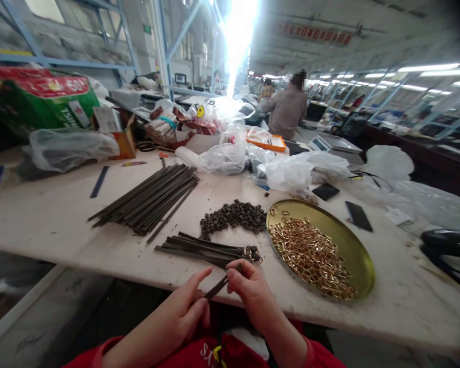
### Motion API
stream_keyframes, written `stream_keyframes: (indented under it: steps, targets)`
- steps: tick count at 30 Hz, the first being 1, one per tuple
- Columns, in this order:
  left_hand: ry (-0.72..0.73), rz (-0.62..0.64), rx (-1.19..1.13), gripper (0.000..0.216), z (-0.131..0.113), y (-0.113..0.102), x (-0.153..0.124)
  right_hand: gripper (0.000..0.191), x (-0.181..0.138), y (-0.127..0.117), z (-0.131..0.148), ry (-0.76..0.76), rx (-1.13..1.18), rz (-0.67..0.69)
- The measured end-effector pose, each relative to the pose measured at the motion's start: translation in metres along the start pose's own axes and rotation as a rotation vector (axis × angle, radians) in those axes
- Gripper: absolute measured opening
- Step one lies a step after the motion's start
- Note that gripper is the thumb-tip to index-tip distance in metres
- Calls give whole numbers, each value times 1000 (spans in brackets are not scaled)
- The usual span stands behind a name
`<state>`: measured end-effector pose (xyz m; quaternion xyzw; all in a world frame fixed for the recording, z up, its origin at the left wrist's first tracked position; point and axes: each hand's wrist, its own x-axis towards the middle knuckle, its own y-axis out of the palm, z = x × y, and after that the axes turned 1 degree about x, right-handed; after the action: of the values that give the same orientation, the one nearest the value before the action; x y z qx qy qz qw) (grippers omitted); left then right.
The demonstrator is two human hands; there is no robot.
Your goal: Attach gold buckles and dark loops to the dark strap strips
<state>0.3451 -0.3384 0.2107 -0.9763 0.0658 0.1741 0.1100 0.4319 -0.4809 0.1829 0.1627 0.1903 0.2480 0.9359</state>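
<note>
Red lettered shirt (187, 358), strap (216, 289) in right hand (251, 286), green "50" bag (42, 105)

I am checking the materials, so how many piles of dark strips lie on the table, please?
2. The larger pile is left of the dark loops; the smaller pile, with gold buckles at one end, is left of the round tray. Plastic bags could hide more.

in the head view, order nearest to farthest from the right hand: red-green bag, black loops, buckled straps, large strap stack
1. Buckled straps, just beyond the right hand
2. Black loops, behind those straps
3. Large strap stack, to the left
4. Red-green bag, back left
</note>
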Motion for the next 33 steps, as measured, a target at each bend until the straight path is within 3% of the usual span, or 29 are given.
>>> stream_keyframes:
  steps: [4, 8, 9, 12, 14, 16, 22, 28, 31, 33]
  targets:
    - [89, -59, -24, 59, 8, 4, 15, 34, -4, 5, -11, 82, 73, 149]
    - [-26, -28, -150, 56, 13, 1, 28, 26, 9, -31, 19, -143, -409, 232]
    - [-67, -32, -190, 54, 13, 0, 32, 23, 18, -47, 34, -204, -602, 186]
    - [-133, -66, -268, 44, 11, 0, 44, 22, 58, -97, 77, -327, -1390, -215]
    - [-116, -73, -281, 40, 8, 1, 51, 20, 87, -119, 93, -297, -1528, -294]
    - [-91, -71, -256, 38, 6, 3, 56, 16, 111, -130, 96, -255, -1604, -286]
    - [-129, -56, -177, 28, 4, 4, 59, 15, 136, -135, 86, -217, -1617, -267]
    - [-59, -94, -22, 26, -9, 1, 53, 26, 104, -125, 101, -285, -1413, -262]
    - [20, -172, 65, 29, -23, -1, 51, 30, 72, -91, 89, -246, -1173, -91]
    - [67, -204, 61, 28, -31, 0, 50, 33, 51, -62, 74, -148, -704, 53]
